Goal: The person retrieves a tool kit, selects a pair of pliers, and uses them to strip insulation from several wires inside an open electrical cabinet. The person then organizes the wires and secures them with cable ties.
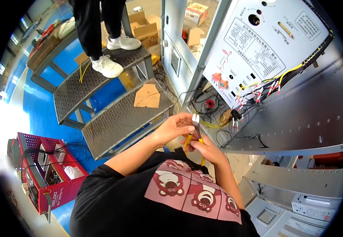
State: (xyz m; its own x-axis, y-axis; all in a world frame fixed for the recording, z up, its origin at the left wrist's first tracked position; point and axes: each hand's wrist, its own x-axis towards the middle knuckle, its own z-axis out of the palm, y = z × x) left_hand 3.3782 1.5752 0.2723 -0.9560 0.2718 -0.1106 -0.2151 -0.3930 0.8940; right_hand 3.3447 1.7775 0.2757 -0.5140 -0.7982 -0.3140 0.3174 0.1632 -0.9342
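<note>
Yellow-handled pliers (198, 130) are standing between the person's two hands, in front of the chest, with the grey head pointing up and away from the body. The right hand (208, 151) is gripping the handles, its fingers wrapping around them. The left hand (175, 129) is reaching in from the other side, its fingers bending toward the tool's head and the thumb resting just beside it; whether they are pinching something small, I cannot tell. Two pale tips (195, 118) are showing at the pliers' upper end, too small to identify.

Beyond the hands, dark cables (200, 111) are lying in loops, with a round red object (209, 104) sitting among them. A white panel (258, 43) is filling the upper right, and wires with red-and-white sleeves (259, 94) are hanging near its lower edge. To the left, metal steps (114, 128) are carrying a piece of cardboard (149, 98), and another person (87, 31) in white shoes (107, 67) is standing on a higher tread. A red toolbox (66, 189) is standing at the far left.
</note>
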